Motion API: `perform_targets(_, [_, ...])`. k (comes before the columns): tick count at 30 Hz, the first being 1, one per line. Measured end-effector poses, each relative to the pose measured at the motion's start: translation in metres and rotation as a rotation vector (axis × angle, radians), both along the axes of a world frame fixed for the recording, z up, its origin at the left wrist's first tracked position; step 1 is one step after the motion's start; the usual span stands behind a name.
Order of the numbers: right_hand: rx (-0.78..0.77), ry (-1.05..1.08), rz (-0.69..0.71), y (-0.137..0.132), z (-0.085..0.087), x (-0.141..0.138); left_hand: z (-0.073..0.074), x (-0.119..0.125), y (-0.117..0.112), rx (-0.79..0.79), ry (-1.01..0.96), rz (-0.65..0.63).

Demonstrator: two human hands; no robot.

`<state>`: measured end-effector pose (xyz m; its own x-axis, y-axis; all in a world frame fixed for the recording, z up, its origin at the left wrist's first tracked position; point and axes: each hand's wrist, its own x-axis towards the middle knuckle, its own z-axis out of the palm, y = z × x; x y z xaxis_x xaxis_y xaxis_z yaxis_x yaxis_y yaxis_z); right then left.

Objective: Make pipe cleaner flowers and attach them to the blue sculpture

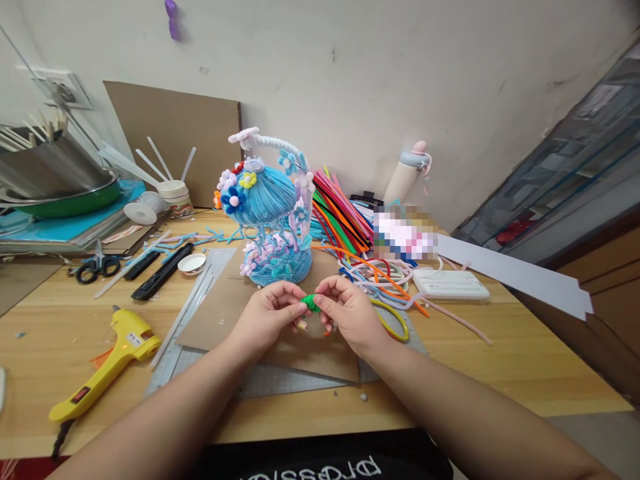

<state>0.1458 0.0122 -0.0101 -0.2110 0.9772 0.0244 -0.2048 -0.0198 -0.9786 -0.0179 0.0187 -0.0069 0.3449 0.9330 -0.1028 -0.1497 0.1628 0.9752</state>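
Note:
A small coiled piece of green pipe cleaner (311, 303) is pinched between the fingertips of my left hand (273, 313) and my right hand (347, 317). Both hands are closed on it, one at each end. A bit of orange and a pale tip peek out beneath the fingers; what they belong to I cannot make out. The hands hover over a brown cardboard sheet (220, 317) on a grey cutting mat (255, 387). Just behind them stands a blue jellyfish-like pipe cleaner figure (263, 193), decorated with small flowers and hung from a white curved stand (275, 142).
A yellow glue gun (113, 357) lies at left, near scissors (99, 265) and a black cutter knife (163, 272). Colourful pipe cleaners (345, 213) are piled behind, beside a white power bank-like box (451, 285). A bottle (404, 175) leans against the wall.

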Motion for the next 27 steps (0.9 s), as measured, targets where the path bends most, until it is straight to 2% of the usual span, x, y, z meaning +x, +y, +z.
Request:
perform_targets(3, [0.025, -0.065, 0.088, -0.0004, -0.0008, -0.0005, -0.0001, 0.0, -0.001, 0.033, 0.014, -0.015])
perform_targets(7, [-0.013, -0.129, 0.21, -0.0016, -0.0014, -0.0019, 0.0012, 0.0012, -0.0022, 0.022, 0.056, -0.063])
perform_targets(12, [-0.074, -0.106, 0.146, -0.0005, -0.0007, -0.0017, 0.0024, 0.0034, -0.0031, 0.029, 0.039, -0.101])
perform_targets(17, [-0.012, -0.215, 0.125, -0.0015, 0.0005, -0.0025, 0.0028, 0.0033, -0.0048, 0.046, 0.105, -0.08])
perform_targets(21, [-0.108, -0.083, 0.075, -0.0007, -0.0009, -0.0025, 0.0038, 0.0023, -0.0045, 0.053, 0.057, -0.123])
perform_targets(24, [-0.192, 0.079, 0.016, 0.0015, -0.0025, -0.0015, 0.004, 0.0013, -0.0033, 0.025, 0.028, -0.108])
perform_targets(27, [-0.231, 0.156, 0.069, 0.0038, -0.0031, 0.0001, 0.003, 0.0005, -0.0029, 0.007, 0.031, -0.142])
